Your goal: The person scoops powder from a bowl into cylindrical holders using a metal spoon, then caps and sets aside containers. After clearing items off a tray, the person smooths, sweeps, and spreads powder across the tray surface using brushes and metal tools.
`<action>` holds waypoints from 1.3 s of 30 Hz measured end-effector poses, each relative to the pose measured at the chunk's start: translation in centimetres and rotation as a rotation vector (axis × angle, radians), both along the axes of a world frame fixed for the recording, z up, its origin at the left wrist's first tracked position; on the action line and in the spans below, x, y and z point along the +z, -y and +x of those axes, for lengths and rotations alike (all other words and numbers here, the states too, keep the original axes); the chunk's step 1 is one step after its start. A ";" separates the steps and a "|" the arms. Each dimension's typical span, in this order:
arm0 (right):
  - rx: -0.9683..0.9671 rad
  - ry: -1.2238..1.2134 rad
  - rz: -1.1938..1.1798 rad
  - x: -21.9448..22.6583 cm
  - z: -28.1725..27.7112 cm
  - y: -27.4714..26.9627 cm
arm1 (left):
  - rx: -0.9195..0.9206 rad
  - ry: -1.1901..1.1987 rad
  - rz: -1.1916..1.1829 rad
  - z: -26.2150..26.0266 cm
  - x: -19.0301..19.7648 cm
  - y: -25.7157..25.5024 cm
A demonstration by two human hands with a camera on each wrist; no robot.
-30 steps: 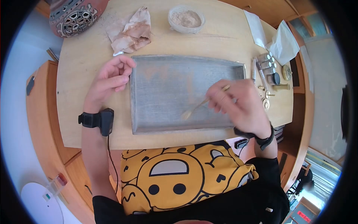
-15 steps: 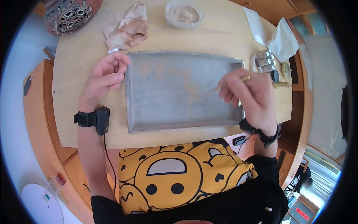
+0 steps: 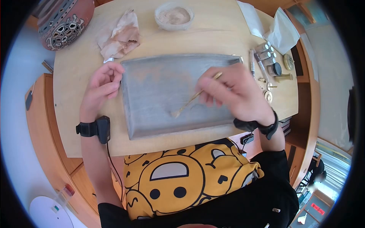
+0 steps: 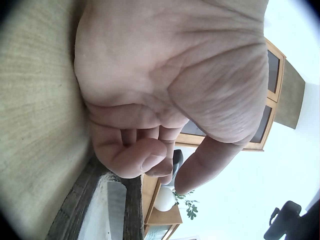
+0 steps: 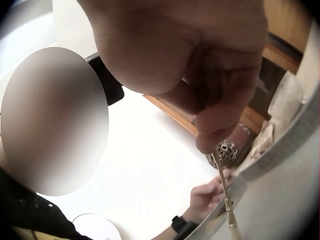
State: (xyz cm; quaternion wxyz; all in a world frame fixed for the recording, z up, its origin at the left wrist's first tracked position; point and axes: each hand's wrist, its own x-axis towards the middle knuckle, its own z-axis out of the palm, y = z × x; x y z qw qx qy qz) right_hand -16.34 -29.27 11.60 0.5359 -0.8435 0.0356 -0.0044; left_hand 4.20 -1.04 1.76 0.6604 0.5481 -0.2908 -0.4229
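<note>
My right hand (image 3: 237,91) pinches a thin brush (image 3: 195,95) between thumb and fingers, its bristles low over the inside of a shallow grey tray (image 3: 152,133). In the right wrist view the brush (image 5: 226,192) points down from the fingertips. Beside the tray's upper left corner lies my left hand (image 3: 102,89), fingers loosely curled and holding nothing. The left wrist view shows that hand (image 4: 165,80) on its side on the table, its little finger touching the tray's corner (image 4: 132,200). Faint reddish-brown patches mark the tray's floor.
Beyond the tray stand a bowl of pale powder (image 3: 175,23), a stained crumpled cloth (image 3: 122,40) and a patterned clay pot (image 3: 66,28). Small jars (image 3: 268,57), a dark-lidded jar (image 3: 273,69), gold-coloured pieces (image 3: 268,95) and a white bag (image 3: 282,32) lie at the right.
My right hand swings right across the tray, then back left with the brush. The left hand stays by the tray's corner. The whole head view shifts slightly.
</note>
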 end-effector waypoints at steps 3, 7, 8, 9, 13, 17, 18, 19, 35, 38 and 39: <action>-0.058 -0.016 -0.115 -2.0 0.5 0.7 | 0.021 0.005 -0.001 -0.2 -0.1 0.1; -0.270 0.024 -0.107 -0.6 0.1 2.0 | 0.002 0.004 -0.008 -0.1 -0.1 -0.1; -0.150 0.057 -0.071 -0.2 -0.7 1.1 | 0.003 0.001 -0.011 -0.1 -0.2 -0.1; -0.031 0.087 -0.031 0.0 -1.2 0.4 | 0.011 -0.001 -0.002 0.0 -0.3 -0.2; 0.222 0.079 -0.024 -1.1 -1.9 -1.3 | 0.028 0.008 0.009 -0.3 -0.1 -0.1; 0.001 0.041 -0.221 -0.7 -1.7 0.0 | 0.024 0.000 -0.002 -0.1 -0.3 -0.1; -0.057 0.037 -0.163 0.3 -1.9 0.2 | 0.017 -0.008 -0.003 0.0 -0.4 -0.1; -0.118 0.033 -0.101 1.0 -2.1 0.2 | 0.007 -0.015 -0.001 0.1 -0.5 -0.1; 0.263 0.140 -0.120 -1.3 -2.3 -0.9 | 0.006 -0.001 0.007 -0.1 -0.1 0.0; 0.108 0.088 -0.224 -0.8 -2.2 0.5 | 0.010 -0.008 -0.004 0.0 -0.3 -0.2; -0.011 0.040 -0.288 -0.3 -2.1 0.9 | 0.010 -0.011 -0.008 0.0 -0.3 -0.1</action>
